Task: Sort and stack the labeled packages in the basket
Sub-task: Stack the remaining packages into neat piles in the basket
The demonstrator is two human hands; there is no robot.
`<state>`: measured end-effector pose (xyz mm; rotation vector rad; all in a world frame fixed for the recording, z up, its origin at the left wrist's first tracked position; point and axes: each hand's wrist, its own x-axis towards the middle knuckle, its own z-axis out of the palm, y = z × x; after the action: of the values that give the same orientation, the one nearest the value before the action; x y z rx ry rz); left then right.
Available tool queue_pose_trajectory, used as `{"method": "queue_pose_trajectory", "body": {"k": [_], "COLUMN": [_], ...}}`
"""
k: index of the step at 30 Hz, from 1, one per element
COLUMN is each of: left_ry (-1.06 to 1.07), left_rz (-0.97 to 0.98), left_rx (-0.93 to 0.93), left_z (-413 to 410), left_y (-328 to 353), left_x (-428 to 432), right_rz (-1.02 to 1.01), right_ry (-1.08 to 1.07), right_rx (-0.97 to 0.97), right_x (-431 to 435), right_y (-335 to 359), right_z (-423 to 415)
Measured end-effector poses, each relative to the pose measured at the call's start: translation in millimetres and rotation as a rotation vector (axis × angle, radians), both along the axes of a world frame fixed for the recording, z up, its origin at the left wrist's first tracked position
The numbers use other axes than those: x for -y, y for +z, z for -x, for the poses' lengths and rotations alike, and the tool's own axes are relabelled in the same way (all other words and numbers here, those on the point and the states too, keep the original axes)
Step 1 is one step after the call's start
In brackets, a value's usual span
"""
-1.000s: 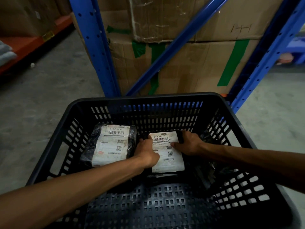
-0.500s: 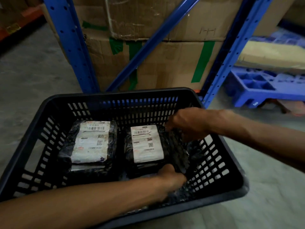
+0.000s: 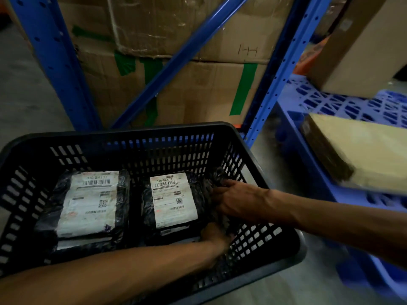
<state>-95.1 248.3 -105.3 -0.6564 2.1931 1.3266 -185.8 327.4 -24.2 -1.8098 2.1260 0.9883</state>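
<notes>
A black slotted basket [image 3: 123, 134] sits on the floor below me. Inside lie two stacks of black-wrapped packages with white barcode labels, the left stack [image 3: 88, 201] and the right stack [image 3: 174, 199]. My right hand [image 3: 233, 201] presses fingers-down on the black wrap along the right stack's right side. My left hand [image 3: 214, 236] reaches across the basket and grips the right stack's near right corner. The fingertips of both hands are buried in dark wrap.
Blue rack uprights [image 3: 55, 62] and a diagonal brace stand just behind the basket, with taped cardboard boxes [image 3: 198, 84] between them. A blue pallet [image 3: 341, 111] carrying a flat tan carton [image 3: 361, 150] and a brown box lies to the right. Grey concrete floor surrounds the basket.
My view has swung right and the basket now sits lower left. My right hand dropped from the basket's far wall onto the right stack's side. My left hand slid to that stack's near corner.
</notes>
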Motion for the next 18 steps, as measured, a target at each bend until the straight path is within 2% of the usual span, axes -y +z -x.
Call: {"method": "queue_pose_trajectory", "body": {"k": [3,6,10,12,15,16,18], "left_ry": [-0.019,-0.110,-0.011,0.168,0.423,0.469,0.493], "left_rz": [-0.084,-0.161,-0.403,-0.543,-0.647,-0.663,-0.582], "left_rx": [-0.002,-0.057,-0.166,-0.204,-0.308,-0.350,-0.417], "left_z": [-10,-27,-51,-53,-45,-41,-30], "left_y": [7,30,76,98,123,133,141], "left_x": [20,46,91,112,141,147,157], "right_rz": [-0.108,-0.101,0.148,0.302,0.518,0.606,0.832], "right_ry": [-0.103,-0.388,-0.705,-0.846,-1.212,-1.326,-1.544], "right_rx": [0.095,0.402,0.939,1.110,1.389,1.438,1.413], "right_x": [21,38,43,42,38,39,47], "right_y": [28,69,116,125,118,111,95], "right_z": [5,16,37,51,67,69,69]}}
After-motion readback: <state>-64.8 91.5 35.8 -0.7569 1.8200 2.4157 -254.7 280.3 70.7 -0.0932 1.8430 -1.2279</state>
